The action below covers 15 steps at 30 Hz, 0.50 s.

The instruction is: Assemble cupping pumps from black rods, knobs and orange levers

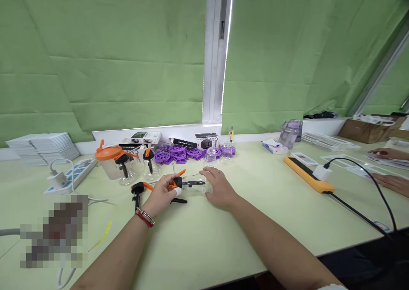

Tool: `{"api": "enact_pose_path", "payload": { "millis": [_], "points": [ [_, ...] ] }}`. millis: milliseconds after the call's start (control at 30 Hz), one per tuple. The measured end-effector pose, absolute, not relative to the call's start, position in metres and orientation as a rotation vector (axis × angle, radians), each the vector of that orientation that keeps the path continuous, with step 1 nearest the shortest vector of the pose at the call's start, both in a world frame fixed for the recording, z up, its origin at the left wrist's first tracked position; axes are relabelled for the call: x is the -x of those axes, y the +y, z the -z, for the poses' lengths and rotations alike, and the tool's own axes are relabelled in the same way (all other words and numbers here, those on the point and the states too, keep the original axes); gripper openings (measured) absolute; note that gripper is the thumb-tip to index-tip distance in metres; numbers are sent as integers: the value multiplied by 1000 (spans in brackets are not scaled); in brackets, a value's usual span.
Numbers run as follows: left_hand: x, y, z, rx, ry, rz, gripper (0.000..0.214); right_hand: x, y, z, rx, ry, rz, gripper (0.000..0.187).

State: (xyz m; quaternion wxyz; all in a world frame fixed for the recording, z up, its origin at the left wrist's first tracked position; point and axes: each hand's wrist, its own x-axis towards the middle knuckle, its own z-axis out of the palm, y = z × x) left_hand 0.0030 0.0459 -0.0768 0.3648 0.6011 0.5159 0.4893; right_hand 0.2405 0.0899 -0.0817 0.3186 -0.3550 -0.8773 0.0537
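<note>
A clear glass bottle (195,188) lies on its side between my hands, with a black tube inside it. Its black and orange top (177,182) is gripped in my left hand (163,195), while my right hand (220,188) is wrapped round the bottle's wide base. Beside my left hand, a loose black and orange top (138,188) rests on the table, and another black piece (179,201) shows below the bottle. Two glass bottles with black and orange tops, one here (127,175), stand behind to the left. Bare glass bottles (211,157) stand behind my right hand.
Purple plastic wheels (175,154) and small boxes (206,140) line the back. An orange-lidded jug (108,155) and a white power strip (72,179) are left. Right are an orange power strip (306,175), a water bottle (290,134) and another person's hands (391,183).
</note>
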Motion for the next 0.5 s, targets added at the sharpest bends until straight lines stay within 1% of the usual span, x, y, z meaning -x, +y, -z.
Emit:
{"api": "enact_pose_path", "payload": {
  "millis": [300,433,500],
  "points": [
    [-4,42,69,-1583,1350,-1237,50,-246,97,86,801,-2262,-208,78],
    [-8,38,62,-1460,1255,-1281,42,-247,98,85,777,-2255,-183,72],
    [-9,37,61,-1385,1221,-1310,42,-245,96,84,759,-2243,-155,70]
  ]
}}
